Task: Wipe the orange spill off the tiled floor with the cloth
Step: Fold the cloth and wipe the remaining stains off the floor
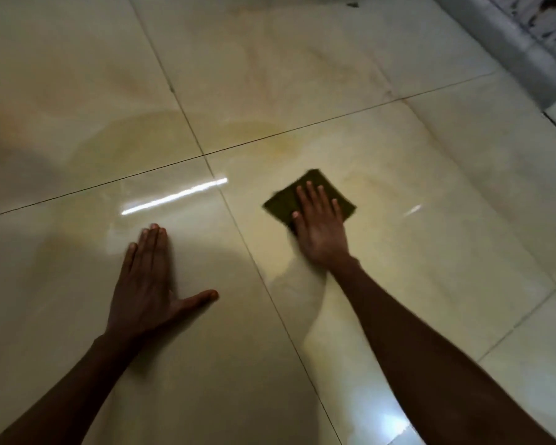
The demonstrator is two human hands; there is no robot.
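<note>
A dark olive square cloth (315, 184) lies flat on the glossy cream tiled floor (446, 175), right of centre. My right hand (320, 226) presses down on it, palm flat and fingers spread, covering its near half. A faint orange-yellow smear of spill (270, 136) spreads over the tiles just beyond the cloth, around the grout crossing. My left hand (148, 281) rests palm down on the bare tile to the left, fingers together and thumb stretched out, holding nothing.
A grey raised ledge (507, 49) with a patterned white grille (552, 30) above it runs along the top right corner. Dark grout lines (187, 110) cross the floor. Bright light reflections (174, 197) shine on the wet-looking tiles.
</note>
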